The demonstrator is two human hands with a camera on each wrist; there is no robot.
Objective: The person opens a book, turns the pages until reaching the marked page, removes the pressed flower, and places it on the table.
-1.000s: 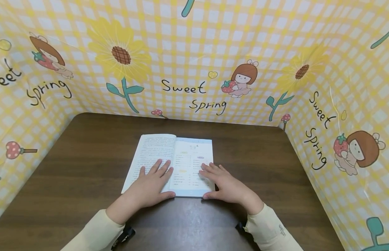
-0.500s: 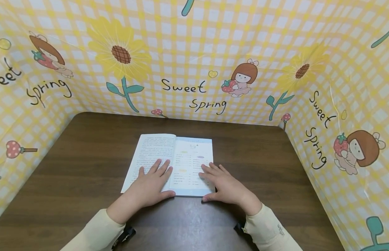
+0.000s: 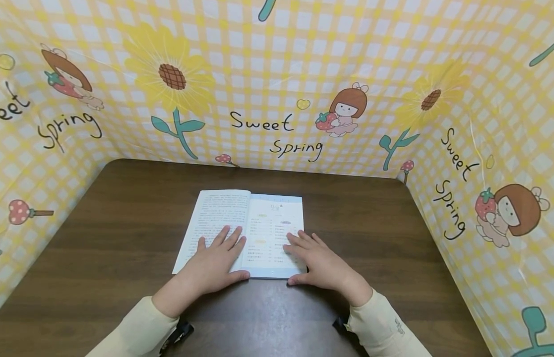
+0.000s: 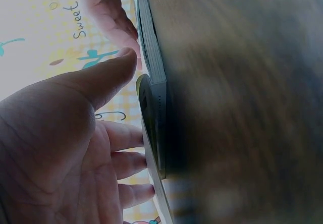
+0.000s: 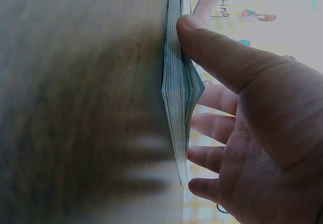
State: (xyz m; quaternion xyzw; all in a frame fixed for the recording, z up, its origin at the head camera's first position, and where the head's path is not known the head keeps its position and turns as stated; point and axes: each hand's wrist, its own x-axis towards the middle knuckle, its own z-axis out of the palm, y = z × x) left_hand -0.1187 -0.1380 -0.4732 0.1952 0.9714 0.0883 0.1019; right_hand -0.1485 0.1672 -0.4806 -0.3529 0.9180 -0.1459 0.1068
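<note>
An open book (image 3: 268, 213) lies on the dark wooden table, with dense text on its left page and a list with coloured headings on its right page. My left hand (image 3: 214, 263) rests spread over the left page, its thumb along the lower edge near the spine. In the left wrist view the fingertips (image 4: 137, 193) touch the raised left side, which lifts a little off the table. My right hand (image 3: 323, 265) lies at the right page, fingers fairly straight on its outer part. Its thumb (image 5: 217, 47) is by the lower right corner, above the thick page block.
The table (image 3: 102, 238) is bounded at the back and both sides by a yellow checked cloth (image 3: 268, 59) printed with flowers and cartoon figures. Dark straps (image 3: 177, 334) show at the pale sleeves (image 3: 138, 327).
</note>
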